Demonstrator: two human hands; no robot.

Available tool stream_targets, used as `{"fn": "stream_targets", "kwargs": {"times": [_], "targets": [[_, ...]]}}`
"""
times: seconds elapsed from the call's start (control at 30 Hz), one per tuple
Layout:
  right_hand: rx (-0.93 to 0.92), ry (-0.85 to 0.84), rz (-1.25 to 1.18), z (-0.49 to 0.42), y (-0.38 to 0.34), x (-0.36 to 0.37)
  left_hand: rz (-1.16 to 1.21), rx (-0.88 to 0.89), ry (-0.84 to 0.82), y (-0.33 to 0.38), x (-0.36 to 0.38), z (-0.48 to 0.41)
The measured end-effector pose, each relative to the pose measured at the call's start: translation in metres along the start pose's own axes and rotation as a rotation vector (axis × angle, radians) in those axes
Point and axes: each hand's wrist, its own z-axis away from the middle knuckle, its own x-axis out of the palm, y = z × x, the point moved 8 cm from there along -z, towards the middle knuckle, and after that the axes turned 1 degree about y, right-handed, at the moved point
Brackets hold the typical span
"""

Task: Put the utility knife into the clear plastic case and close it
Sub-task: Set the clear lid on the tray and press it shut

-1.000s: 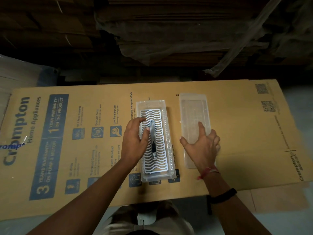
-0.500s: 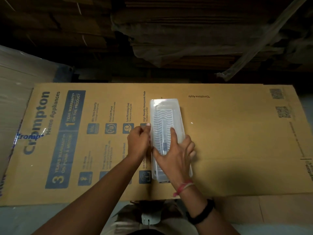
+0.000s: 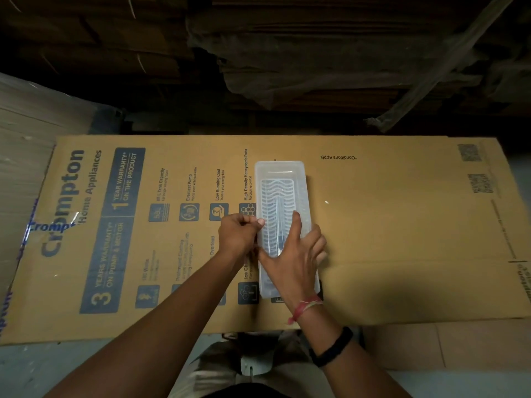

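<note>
The case (image 3: 283,225) sits mid-frame on a flattened cardboard box (image 3: 402,225) covering the counter, lid on. You can see the knife (image 3: 280,225) through the clear plastic, lying lengthwise inside. The right hand (image 3: 296,254) is spread flat on the lid's lower half, probably pushing it down to seat it. The left hand (image 3: 240,235) is curled at the case's left edge, thumb against the rim, likely bracing so it can't slide. Can't tell if the lid's fully snapped.
</note>
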Motion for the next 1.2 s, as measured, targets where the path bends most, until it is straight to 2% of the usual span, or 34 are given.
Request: {"fn": "stream_targets", "kwargs": {"times": [0.07,0.13,0.27,0.37,0.5,0.63,0.8,1.07,1.2], "targets": [[-0.012,-0.011,-0.049,0.0,0.002,-0.003,-0.02,-0.001,-0.006,-0.001,0.003,-0.002],[0.018,-0.057,-0.225,-0.002,0.013,-0.002,-0.037,0.009,-0.008,-0.001,0.005,-0.004],[0.229,-0.156,-0.597,0.002,0.063,-0.005,-0.046,0.012,-0.034,-0.002,0.008,-0.006],[0.371,-0.266,-0.734,0.016,0.098,0.0,-0.055,0.018,-0.033,-0.003,0.008,-0.006],[0.423,-0.303,-0.846,0.026,0.108,0.001,-0.059,0.053,-0.032,-0.001,0.005,0.003],[0.445,-0.321,-0.87,0.027,0.11,0.01,-0.146,0.112,-0.08,-0.013,0.0,0.025],[0.457,-0.343,-0.831,0.025,0.118,0.016,-0.108,0.038,-0.1,-0.034,-0.003,0.036],[0.467,-0.463,-0.831,0.006,0.109,0.0,-0.141,0.013,-0.164,-0.018,-0.007,0.022],[0.347,-0.306,-0.845,-0.054,0.078,-0.03,-0.107,0.061,-0.102,0.023,-0.009,-0.004]]}}
